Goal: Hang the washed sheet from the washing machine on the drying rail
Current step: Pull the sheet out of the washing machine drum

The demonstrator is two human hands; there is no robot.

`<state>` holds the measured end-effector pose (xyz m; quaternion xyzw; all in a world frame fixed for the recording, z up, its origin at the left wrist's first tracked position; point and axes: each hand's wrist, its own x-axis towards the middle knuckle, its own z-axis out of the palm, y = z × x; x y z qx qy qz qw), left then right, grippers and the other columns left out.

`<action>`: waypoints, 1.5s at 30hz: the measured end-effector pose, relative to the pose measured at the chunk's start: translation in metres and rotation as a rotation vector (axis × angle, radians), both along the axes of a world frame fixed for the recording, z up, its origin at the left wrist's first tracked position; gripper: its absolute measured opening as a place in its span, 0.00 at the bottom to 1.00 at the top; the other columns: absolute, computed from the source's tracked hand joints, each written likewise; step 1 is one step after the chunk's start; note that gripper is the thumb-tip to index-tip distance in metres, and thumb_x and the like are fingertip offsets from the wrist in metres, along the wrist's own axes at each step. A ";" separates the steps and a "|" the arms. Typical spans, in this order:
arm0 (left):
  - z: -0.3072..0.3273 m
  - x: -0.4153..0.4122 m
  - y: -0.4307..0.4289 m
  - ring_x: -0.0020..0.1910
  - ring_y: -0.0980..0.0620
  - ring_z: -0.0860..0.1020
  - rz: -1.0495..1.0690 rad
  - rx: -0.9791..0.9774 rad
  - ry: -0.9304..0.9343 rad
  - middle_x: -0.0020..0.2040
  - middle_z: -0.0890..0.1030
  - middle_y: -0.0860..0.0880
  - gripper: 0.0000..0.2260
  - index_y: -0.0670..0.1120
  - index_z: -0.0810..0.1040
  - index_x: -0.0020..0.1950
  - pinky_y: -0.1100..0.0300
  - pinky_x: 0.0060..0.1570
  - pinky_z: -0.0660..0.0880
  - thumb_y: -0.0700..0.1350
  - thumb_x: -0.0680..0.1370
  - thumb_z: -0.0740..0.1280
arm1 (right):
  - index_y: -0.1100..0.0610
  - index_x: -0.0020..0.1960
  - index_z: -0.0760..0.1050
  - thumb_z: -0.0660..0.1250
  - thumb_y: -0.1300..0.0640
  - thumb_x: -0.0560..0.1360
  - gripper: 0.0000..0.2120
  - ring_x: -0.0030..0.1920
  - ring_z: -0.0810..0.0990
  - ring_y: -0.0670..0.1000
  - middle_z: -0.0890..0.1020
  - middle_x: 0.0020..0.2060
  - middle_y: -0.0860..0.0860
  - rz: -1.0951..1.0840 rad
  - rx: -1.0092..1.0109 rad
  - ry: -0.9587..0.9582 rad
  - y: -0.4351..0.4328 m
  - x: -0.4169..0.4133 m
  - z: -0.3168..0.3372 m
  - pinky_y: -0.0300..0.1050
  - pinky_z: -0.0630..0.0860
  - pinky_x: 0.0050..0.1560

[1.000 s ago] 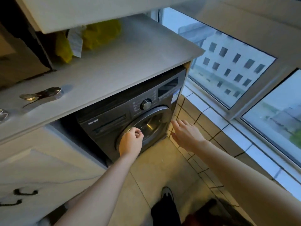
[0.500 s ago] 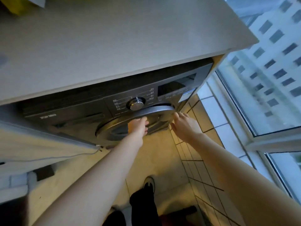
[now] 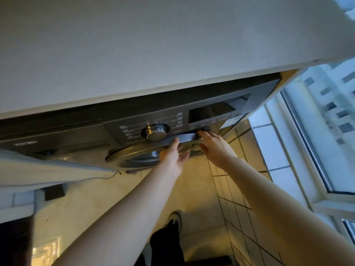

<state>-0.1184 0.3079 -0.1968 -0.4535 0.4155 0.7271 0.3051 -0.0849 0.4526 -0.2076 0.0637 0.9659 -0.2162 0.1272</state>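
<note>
1. Grip, left side: left hand (image 3: 172, 157) laid against the top of the round door (image 3: 138, 158) of the washing machine (image 3: 76, 131). Fingers (image 3: 175, 145) running up onto the door's silver rim, tips lost at its edge. Thumb (image 3: 184, 156) splayed out sideways, apart from the fingers. Cannot tell whether hooked round the rim or merely pressed against it.
2. Grip, right side: right hand (image 3: 215, 146) just beside the left, not touching it. Fingers nearly straight and close together, fingertips (image 3: 204, 133) resting on the rim's upper edge, right under the control panel. Thumb lower down, lying on the door face. Nothing clamped or pinched.
3. Machine body directly beyond both hands: dark grey, tucked beneath a pale worktop (image 3: 153, 45). Door seen steeply from above; cannot tell whether latched or ajar.
4. No telling where the sheet lies: drum interior hidden behind the door, past the fingertips.
5. Chrome dial (image 3: 155, 131) just beyond the left fingers and a little to their left. Dark display (image 3: 211, 112) beyond the right fingertips.
6. Beneath the wrists and forearms, yellowish floor (image 3: 192, 189) and one dark shoe (image 3: 174, 217). To the outside of the right forearm, tiled wall (image 3: 240, 217), then window (image 3: 317, 131).
</note>
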 end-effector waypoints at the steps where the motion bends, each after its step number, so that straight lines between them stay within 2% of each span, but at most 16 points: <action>1: -0.002 0.002 0.001 0.53 0.43 0.79 0.014 -0.009 0.007 0.53 0.78 0.43 0.09 0.44 0.73 0.48 0.52 0.54 0.78 0.47 0.75 0.69 | 0.52 0.72 0.62 0.61 0.53 0.78 0.23 0.63 0.74 0.55 0.70 0.68 0.54 0.002 -0.016 0.008 0.001 -0.002 -0.001 0.50 0.76 0.59; 8: -0.004 0.015 0.000 0.43 0.47 0.81 0.040 0.005 0.007 0.50 0.81 0.41 0.10 0.40 0.75 0.49 0.52 0.56 0.78 0.45 0.75 0.70 | 0.55 0.70 0.66 0.60 0.54 0.80 0.19 0.61 0.75 0.57 0.70 0.65 0.54 0.027 -0.042 -0.016 0.001 -0.003 -0.001 0.51 0.76 0.59; 13: -0.008 0.035 -0.003 0.46 0.45 0.82 -0.001 -0.004 0.050 0.53 0.80 0.40 0.14 0.40 0.74 0.57 0.55 0.48 0.80 0.46 0.75 0.69 | 0.54 0.68 0.68 0.60 0.52 0.79 0.18 0.58 0.77 0.54 0.72 0.62 0.53 0.035 -0.030 -0.090 0.000 0.014 0.002 0.49 0.77 0.57; 15: -0.007 0.045 -0.008 0.46 0.45 0.82 -0.020 -0.018 0.061 0.52 0.81 0.40 0.13 0.40 0.74 0.55 0.55 0.46 0.81 0.46 0.75 0.69 | 0.53 0.67 0.68 0.60 0.50 0.79 0.18 0.57 0.77 0.53 0.73 0.61 0.52 0.036 -0.024 -0.107 0.000 0.026 0.002 0.49 0.77 0.57; 19: -0.009 0.068 -0.022 0.47 0.44 0.83 -0.079 -0.055 0.080 0.50 0.81 0.40 0.12 0.39 0.75 0.54 0.53 0.47 0.81 0.45 0.75 0.69 | 0.52 0.64 0.72 0.63 0.49 0.77 0.17 0.57 0.76 0.50 0.75 0.58 0.49 0.036 -0.019 -0.114 -0.008 0.054 0.006 0.45 0.75 0.58; 25: -0.009 0.110 -0.051 0.45 0.46 0.82 -0.171 -0.083 0.130 0.46 0.81 0.43 0.07 0.41 0.77 0.49 0.54 0.45 0.80 0.45 0.77 0.68 | 0.52 0.58 0.75 0.67 0.48 0.74 0.15 0.53 0.78 0.49 0.79 0.52 0.49 -0.046 -0.038 -0.201 -0.034 0.101 0.009 0.46 0.78 0.52; 28: -0.012 0.138 -0.071 0.46 0.48 0.82 -0.206 -0.145 0.173 0.49 0.81 0.44 0.11 0.45 0.74 0.55 0.55 0.46 0.80 0.46 0.75 0.69 | 0.51 0.54 0.75 0.68 0.47 0.73 0.12 0.50 0.78 0.47 0.78 0.48 0.47 -0.067 -0.055 -0.257 -0.053 0.130 0.005 0.44 0.78 0.51; 30: -0.013 0.157 -0.088 0.47 0.48 0.82 -0.215 -0.193 0.220 0.51 0.79 0.45 0.16 0.51 0.70 0.60 0.54 0.47 0.80 0.46 0.75 0.70 | 0.49 0.48 0.75 0.69 0.47 0.72 0.08 0.46 0.78 0.46 0.78 0.43 0.46 -0.106 -0.079 -0.281 -0.070 0.147 0.004 0.43 0.77 0.50; 32: -0.013 0.171 -0.106 0.48 0.49 0.82 -0.218 -0.201 0.242 0.51 0.79 0.47 0.20 0.52 0.69 0.64 0.54 0.47 0.80 0.45 0.74 0.70 | 0.48 0.42 0.74 0.70 0.47 0.71 0.08 0.43 0.78 0.48 0.79 0.39 0.48 -0.154 -0.130 -0.293 -0.091 0.163 0.004 0.44 0.76 0.49; 37: -0.018 0.200 -0.156 0.48 0.48 0.81 -0.317 -0.313 0.300 0.50 0.80 0.48 0.18 0.48 0.72 0.62 0.54 0.42 0.82 0.47 0.74 0.71 | 0.53 0.47 0.77 0.71 0.47 0.71 0.11 0.49 0.78 0.48 0.80 0.46 0.48 -0.080 -0.108 -0.324 -0.147 0.200 0.002 0.45 0.78 0.53; 40: -0.021 0.214 -0.187 0.48 0.49 0.81 -0.385 -0.451 0.390 0.48 0.80 0.50 0.15 0.48 0.73 0.57 0.50 0.47 0.81 0.47 0.73 0.72 | 0.53 0.48 0.78 0.70 0.45 0.71 0.13 0.49 0.78 0.48 0.80 0.46 0.47 -0.021 -0.091 -0.378 -0.182 0.211 0.007 0.44 0.77 0.53; 42: -0.020 0.220 -0.210 0.49 0.49 0.81 -0.412 -0.505 0.458 0.46 0.79 0.53 0.14 0.53 0.71 0.54 0.48 0.49 0.80 0.46 0.73 0.72 | 0.53 0.50 0.79 0.70 0.43 0.70 0.15 0.49 0.78 0.48 0.81 0.46 0.48 -0.001 -0.103 -0.414 -0.206 0.214 0.008 0.43 0.76 0.53; 43: -0.019 0.223 -0.222 0.49 0.49 0.81 -0.433 -0.526 0.480 0.46 0.79 0.54 0.14 0.54 0.71 0.54 0.48 0.50 0.80 0.46 0.73 0.72 | 0.53 0.53 0.78 0.71 0.43 0.70 0.17 0.50 0.78 0.49 0.81 0.48 0.48 -0.010 -0.123 -0.426 -0.219 0.217 0.008 0.43 0.75 0.54; 45: -0.018 0.227 -0.245 0.49 0.50 0.80 -0.467 -0.554 0.494 0.47 0.79 0.54 0.14 0.55 0.72 0.54 0.48 0.51 0.79 0.47 0.73 0.72 | 0.52 0.64 0.71 0.72 0.42 0.68 0.29 0.56 0.77 0.50 0.79 0.56 0.48 -0.078 -0.187 -0.438 -0.243 0.222 0.006 0.43 0.73 0.58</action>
